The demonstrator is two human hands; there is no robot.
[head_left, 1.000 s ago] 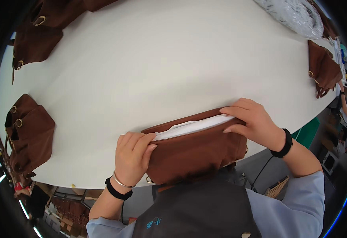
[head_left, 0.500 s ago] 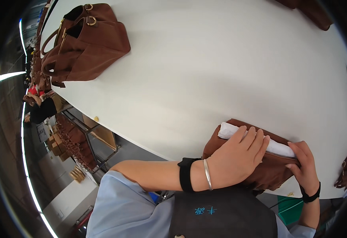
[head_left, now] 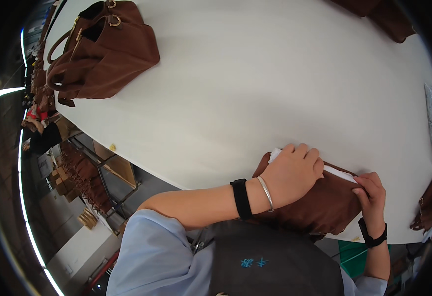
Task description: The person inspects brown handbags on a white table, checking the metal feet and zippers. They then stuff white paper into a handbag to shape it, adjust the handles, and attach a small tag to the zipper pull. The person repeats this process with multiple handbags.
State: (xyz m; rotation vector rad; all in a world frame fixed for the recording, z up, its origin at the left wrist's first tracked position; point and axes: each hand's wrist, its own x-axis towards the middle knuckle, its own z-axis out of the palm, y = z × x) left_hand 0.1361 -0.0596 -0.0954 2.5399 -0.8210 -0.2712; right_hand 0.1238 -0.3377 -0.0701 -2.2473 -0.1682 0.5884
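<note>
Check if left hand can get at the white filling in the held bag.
Likely yes: the left hand lies over the white filling in the open bag, nothing visible between; the right hand sits clear at the right end.

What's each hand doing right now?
Left hand: fingers curled over the white stuffing at the bag's opening; fingertips hidden, grip cannot be told.
Right hand: closed, thumb and fingers pinching the brown bag by its rim.

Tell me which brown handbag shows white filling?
The brown handbag touched by the left hand and right hand: white filling fills its mouth. None shows in the gold-ringed brown handbag at upper left or cropped brown bags at right.
</note>
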